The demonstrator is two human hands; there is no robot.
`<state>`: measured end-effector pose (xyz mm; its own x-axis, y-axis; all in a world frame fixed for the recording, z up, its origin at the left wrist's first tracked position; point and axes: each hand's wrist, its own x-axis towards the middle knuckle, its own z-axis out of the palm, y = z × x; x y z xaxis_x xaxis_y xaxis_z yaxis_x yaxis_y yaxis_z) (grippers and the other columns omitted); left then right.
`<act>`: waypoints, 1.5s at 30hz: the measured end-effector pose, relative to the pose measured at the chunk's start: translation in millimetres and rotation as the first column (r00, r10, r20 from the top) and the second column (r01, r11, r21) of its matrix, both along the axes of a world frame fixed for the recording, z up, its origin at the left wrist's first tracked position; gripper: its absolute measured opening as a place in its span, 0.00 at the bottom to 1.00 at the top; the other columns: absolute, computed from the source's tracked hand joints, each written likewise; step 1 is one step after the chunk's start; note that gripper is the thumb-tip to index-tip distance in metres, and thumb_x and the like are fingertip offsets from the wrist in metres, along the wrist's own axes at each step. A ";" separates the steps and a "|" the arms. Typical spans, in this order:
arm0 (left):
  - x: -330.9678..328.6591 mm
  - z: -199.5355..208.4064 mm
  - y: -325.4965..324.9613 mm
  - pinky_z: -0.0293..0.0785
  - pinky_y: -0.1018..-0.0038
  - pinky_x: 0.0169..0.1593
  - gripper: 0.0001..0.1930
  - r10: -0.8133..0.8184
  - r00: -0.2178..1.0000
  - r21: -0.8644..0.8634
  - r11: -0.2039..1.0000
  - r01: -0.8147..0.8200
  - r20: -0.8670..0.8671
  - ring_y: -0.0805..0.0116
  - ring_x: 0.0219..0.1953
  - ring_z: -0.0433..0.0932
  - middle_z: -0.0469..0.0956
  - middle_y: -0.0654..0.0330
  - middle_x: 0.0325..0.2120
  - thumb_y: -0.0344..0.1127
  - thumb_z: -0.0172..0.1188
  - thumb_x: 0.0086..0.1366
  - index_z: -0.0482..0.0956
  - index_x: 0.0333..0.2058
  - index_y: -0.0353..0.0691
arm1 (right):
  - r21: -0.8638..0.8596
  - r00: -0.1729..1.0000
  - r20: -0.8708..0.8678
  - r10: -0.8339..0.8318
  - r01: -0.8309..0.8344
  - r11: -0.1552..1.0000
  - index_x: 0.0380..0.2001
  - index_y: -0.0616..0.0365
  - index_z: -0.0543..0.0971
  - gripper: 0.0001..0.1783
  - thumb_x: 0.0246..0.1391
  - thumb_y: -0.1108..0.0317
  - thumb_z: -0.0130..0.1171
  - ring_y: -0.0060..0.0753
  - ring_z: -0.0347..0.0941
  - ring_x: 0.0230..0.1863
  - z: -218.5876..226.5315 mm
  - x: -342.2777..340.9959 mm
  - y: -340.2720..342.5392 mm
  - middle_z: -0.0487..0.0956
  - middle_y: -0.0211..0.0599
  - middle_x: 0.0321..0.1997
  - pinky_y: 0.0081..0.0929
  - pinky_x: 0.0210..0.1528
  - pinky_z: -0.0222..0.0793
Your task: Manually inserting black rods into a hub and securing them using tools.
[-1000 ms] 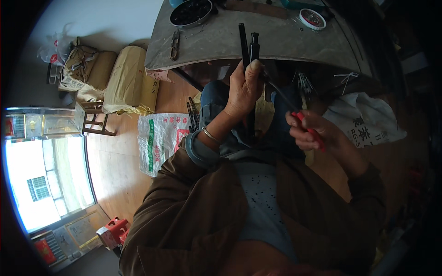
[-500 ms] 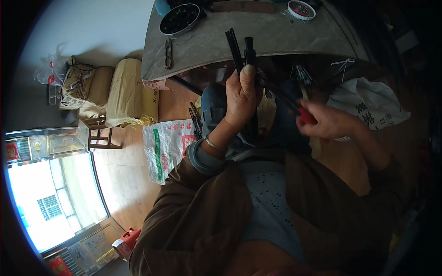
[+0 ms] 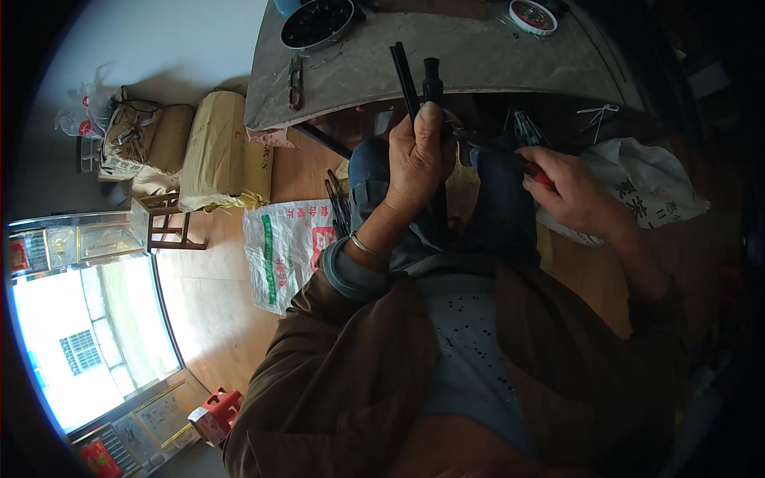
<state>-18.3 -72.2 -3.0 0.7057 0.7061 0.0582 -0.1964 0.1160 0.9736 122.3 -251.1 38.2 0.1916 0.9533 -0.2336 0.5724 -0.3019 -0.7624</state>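
My left hand [image 3: 414,159] is closed around a bundle of black rods, its thumb pressed upright against them. Two slim black rods [image 3: 404,78] and a thicker black rod with a stepped end [image 3: 432,76] stick out above the fist. To the right, my right hand [image 3: 580,195] grips a red-handled tool [image 3: 539,174]. Its thin dark shaft points left toward the rods, and its tip by my left hand is too dim to make out. Both hands are above my knees, in front of the table edge.
On the grey table [image 3: 382,68] are a round pan of small black parts [image 3: 317,25], pliers [image 3: 296,84] and a white-rimmed dish [image 3: 532,16]. Beside my legs lie a white sack [image 3: 637,187], a printed sack [image 3: 275,247] and more black rods [image 3: 338,203]. Wrapped bundles [image 3: 213,151] stand left.
My right hand has moved up and slightly to the right with the red-handled tool. My left hand keeps its hold on the rods, nearly in place.
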 end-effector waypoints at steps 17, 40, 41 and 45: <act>2.9 10.0 -5.6 0.56 0.84 0.17 0.29 -0.133 0.991 -0.088 0.987 0.132 -0.008 0.83 0.13 0.64 0.70 0.67 0.14 0.62 0.44 0.67 0.73 0.27 0.38 | -0.398 0.556 -0.775 -0.300 -0.061 0.915 0.43 0.64 0.69 0.21 0.66 0.53 0.43 0.20 0.65 0.15 31.4 -20.9 1.0 0.70 0.32 0.20 0.22 0.20 0.67; 6.5 3.5 -2.1 0.55 0.82 0.16 0.28 -0.118 0.993 -0.099 0.988 0.118 0.006 0.82 0.12 0.62 0.66 0.68 0.12 0.62 0.44 0.67 0.73 0.31 0.37 | -0.394 0.790 0.543 0.285 -0.060 0.917 0.39 0.62 0.67 0.10 0.55 0.72 0.54 0.48 0.77 0.35 77.9 -13.1 29.0 0.75 0.51 0.26 0.41 0.38 0.71; 5.3 4.0 0.6 0.55 0.82 0.16 0.29 -0.120 0.992 -0.130 0.984 0.123 0.033 0.82 0.11 0.61 0.65 0.69 0.12 0.62 0.45 0.66 0.73 0.31 0.37 | -0.180 0.846 0.517 0.132 -0.044 0.983 0.39 0.61 0.66 0.12 0.52 0.74 0.56 0.48 0.76 0.36 65.3 -9.0 24.0 0.75 0.50 0.29 0.42 0.38 0.70; 3.2 -7.6 7.7 0.53 0.83 0.15 0.29 -0.115 0.987 -0.176 0.975 0.133 0.110 0.83 0.11 0.60 0.64 0.70 0.11 0.63 0.45 0.66 0.72 0.31 0.38 | 0.219 0.805 0.574 -0.152 0.028 0.975 0.36 0.57 0.63 0.19 0.43 0.81 0.59 0.46 0.75 0.34 47.4 -4.1 8.4 0.72 0.43 0.31 0.40 0.35 0.68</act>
